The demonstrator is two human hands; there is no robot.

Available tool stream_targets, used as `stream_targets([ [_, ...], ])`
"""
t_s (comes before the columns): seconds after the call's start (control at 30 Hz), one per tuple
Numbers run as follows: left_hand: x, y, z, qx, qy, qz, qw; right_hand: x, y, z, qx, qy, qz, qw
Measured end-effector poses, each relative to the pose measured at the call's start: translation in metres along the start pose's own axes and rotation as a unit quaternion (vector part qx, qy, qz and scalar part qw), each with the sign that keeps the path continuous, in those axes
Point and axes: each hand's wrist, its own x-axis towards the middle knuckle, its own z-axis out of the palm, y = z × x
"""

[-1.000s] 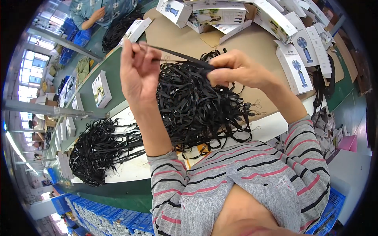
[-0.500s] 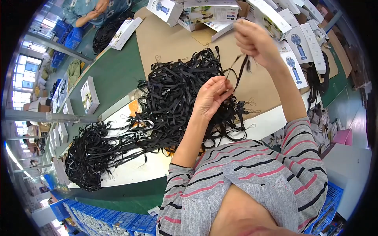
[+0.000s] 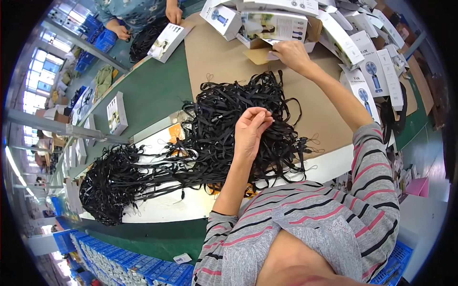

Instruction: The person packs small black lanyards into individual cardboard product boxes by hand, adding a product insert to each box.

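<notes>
A tangled pile of black lanyards (image 3: 229, 107) with thin cord loops lies on brown cardboard in front of me. Over its right part, my left hand (image 3: 250, 131) is closed in a pinch, thumb against fingers. Whatever sits between those fingertips is too small to make out. Farther off and to the right, my right hand (image 3: 293, 56) has its fingers closed at the edge of a white fan box (image 3: 269, 42), beside a brown flap (image 3: 257, 55). Its fingertips are partly hidden. A second black bundle (image 3: 107, 188) hangs together at the left, joined to the pile by long straps.
White fan boxes (image 3: 334, 40) are heaped at the far right. At the far left a co-worker's hand (image 3: 174, 14) is by another box (image 3: 167, 43). A single box (image 3: 116, 113) stands on the green table (image 3: 157, 90). Blue crates (image 3: 129, 262) line the lower left.
My right hand has moved forward to the box edge, and the black lanyard it held no longer shows in it. My left hand stays pinched over the pile. The view has shifted slightly.
</notes>
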Motion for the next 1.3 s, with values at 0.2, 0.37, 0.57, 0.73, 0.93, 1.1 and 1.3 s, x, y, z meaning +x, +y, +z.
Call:
stream_targets([
  [0.2,0.007,0.013,0.024,0.417,0.106,0.344,0.835,0.017,-0.076,-0.096,0.263,0.105,0.064,0.957],
  [0.37,0.003,0.018,0.04,0.457,0.146,0.425,0.767,0.004,-0.141,-0.144,0.439,0.041,0.074,0.895],
  [0.57,-0.008,0.029,0.034,0.314,0.157,0.42,0.837,0.019,-0.155,-0.181,0.548,-0.003,0.063,0.834],
  [0.73,0.003,0.037,0.07,0.337,0.107,0.422,0.835,0.053,-0.159,-0.151,0.482,0.011,-0.001,0.876],
  [0.93,0.041,-0.001,0.047,0.322,0.037,0.299,0.898,0.048,-0.159,-0.116,0.663,-0.031,0.117,0.739],
  [1.1,0.042,0.009,0.052,0.159,0.128,0.45,0.869,0.056,-0.151,-0.15,0.728,-0.056,0.15,0.667],
  [1.3,0.021,0.043,0.053,0.065,-0.067,0.333,0.938,0.085,-0.128,-0.242,0.784,0.048,0.034,0.619],
])
